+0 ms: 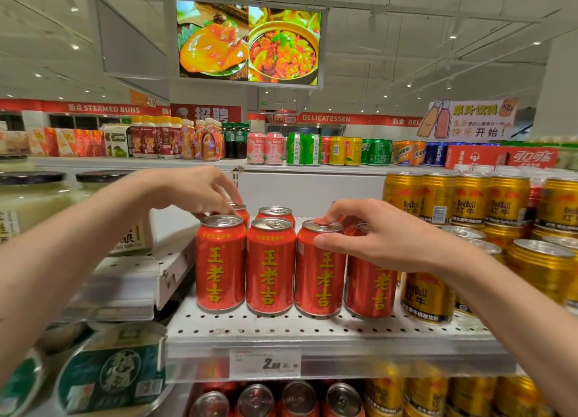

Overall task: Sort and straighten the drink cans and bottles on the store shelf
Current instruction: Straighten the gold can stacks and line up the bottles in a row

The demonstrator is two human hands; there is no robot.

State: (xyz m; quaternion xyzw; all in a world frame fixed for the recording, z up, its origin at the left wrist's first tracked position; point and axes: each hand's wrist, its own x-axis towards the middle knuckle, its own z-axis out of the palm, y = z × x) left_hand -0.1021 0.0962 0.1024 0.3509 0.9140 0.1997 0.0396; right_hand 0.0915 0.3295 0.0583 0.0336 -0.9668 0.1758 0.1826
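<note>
Four red cans (271,266) front the shelf (312,329); the left hand (200,188) pinches a back can's (239,211) top, the right hand (375,232) pinches the third can (319,272).

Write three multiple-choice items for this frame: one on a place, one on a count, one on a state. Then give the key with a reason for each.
1. Where do the gold cans stand relative to the red cans?
A. To their right
B. To their left
C. On the shelf above them

2. How many red cans make up the front row on the white shelf?
A. Two
B. Four
C. Six

3. What is the right hand doing?
A. Hanging idle off the shelf
B. Lying flat on the price tag
C. Holding the third red can by its top, thumb on its side

Key:
1 A, the gold cans fill the shelf's right end.
2 B, four labels face front, side by side.
3 C, fingertips sit on the lid while the thumb presses the red wall; the left hand reaches a rear red can.
</note>
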